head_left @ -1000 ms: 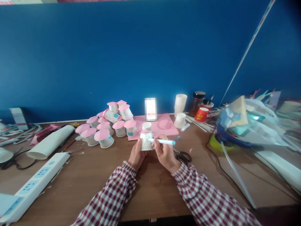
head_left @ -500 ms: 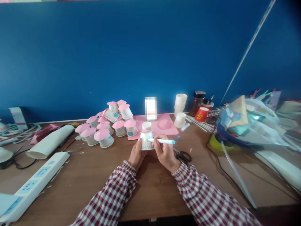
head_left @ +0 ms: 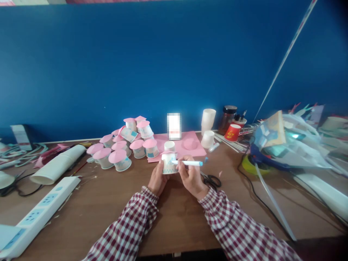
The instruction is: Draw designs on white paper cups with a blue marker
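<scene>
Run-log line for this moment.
left hand: holds paper cup | right hand: holds marker, tip at paper cup | scissors: on table, beside right hand

blue wall [head_left: 163, 54] | brown tabletop [head_left: 81, 217] below it | light: brighter mid-wall, darker upper right

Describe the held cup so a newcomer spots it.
Below the blue wall, a pink sheet lies on the table. Nearer the camera, the left hand holds the cup, blue zigzag along its lower edge. Only this cup is held, the right hand holding a marker to it.
</scene>
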### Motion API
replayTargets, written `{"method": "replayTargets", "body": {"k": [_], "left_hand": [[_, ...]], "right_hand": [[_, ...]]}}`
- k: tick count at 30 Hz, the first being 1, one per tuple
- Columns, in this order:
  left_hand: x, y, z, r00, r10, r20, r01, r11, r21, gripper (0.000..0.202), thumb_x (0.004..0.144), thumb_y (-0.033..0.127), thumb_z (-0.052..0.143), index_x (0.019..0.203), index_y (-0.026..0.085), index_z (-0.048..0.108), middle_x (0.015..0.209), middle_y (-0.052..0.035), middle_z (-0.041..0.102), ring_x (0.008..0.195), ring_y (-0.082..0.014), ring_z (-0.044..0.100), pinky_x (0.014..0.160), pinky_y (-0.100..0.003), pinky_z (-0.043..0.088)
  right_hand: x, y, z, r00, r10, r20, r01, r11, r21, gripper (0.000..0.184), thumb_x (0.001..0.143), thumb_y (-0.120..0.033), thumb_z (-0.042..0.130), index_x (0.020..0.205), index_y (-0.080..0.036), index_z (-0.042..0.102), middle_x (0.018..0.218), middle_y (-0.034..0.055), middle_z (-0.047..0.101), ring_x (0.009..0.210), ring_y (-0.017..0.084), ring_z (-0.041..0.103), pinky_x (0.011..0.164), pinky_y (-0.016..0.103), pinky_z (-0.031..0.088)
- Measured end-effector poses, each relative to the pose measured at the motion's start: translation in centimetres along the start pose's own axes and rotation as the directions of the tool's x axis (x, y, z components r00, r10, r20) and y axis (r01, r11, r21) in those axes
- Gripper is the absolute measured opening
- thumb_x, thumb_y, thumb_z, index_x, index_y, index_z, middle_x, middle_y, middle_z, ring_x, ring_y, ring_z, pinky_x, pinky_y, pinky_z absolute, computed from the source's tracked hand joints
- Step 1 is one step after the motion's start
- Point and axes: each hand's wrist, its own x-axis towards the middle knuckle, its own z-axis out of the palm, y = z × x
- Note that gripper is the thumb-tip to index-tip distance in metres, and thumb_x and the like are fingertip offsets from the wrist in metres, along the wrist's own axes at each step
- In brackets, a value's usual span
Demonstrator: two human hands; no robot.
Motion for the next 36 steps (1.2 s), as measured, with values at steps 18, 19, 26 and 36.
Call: {"method": "replayTargets", "body": {"k": [18,19,26,36], "left_hand": [[-0.24,0.35,0.61,0.999,-0.007,-0.032,0.007,1.0,0.005,0.053,0.084,0.049,0.049,0.118,0.008,0.056,0.102,-0.0142,0.066,0.089,-0.0229,0.062,0.08,-0.035,0.047],[-0.23,0.35,0.61,0.999,-0.008,-0.033,0.009,1.0,0.002,0.053,0.083,0.049,0.05,0.117,0.008,0.056,0.102,-0.0142,0.066,0.089,-0.0231,0.062,0.08,-0.035,0.047],[-0.08,0.17,0.35,1.0,0.002,-0.021,-0.002,1.0,-0.006,0.054,0.084,0.048,0.048,0.12,0.007,0.054,0.101,-0.0142,0.066,0.09,-0.0238,0.061,0.08,-0.037,0.047],[-0.23,0.28,0.52,1.0,0.008,-0.012,-0.008,1.0,0.011,0.052,0.085,0.049,0.047,0.118,0.009,0.056,0.098,-0.0134,0.066,0.086,-0.0227,0.061,0.079,-0.036,0.047]], "right_hand": [[0.02,0.14,-0.03,1.0,0.004,0.009,-0.004,1.0,-0.009,0.011,0.091,-0.026,0.041,0.086,-0.02,0.047,0.071,0.0012,0.057,0.063,0.014,0.058,0.062,0.026,0.049],[0.02,0.14,-0.03,1.0,0.004,0.009,-0.004,1.0,-0.008,0.011,0.091,-0.027,0.041,0.086,-0.02,0.047,0.071,0.0012,0.057,0.063,0.014,0.058,0.062,0.026,0.049],[0.0,0.1,-0.06,1.0,-0.001,0.002,0.001,1.0,0.0,0.011,0.091,-0.026,0.041,0.085,-0.02,0.048,0.07,0.0012,0.056,0.064,0.014,0.059,0.062,0.026,0.049],[-0.06,0.29,0.05,1.0,0.014,-0.021,-0.013,0.999,0.052,0.012,0.091,-0.026,0.041,0.085,-0.019,0.047,0.068,0.0009,0.056,0.059,0.012,0.056,0.056,0.024,0.049]]}}
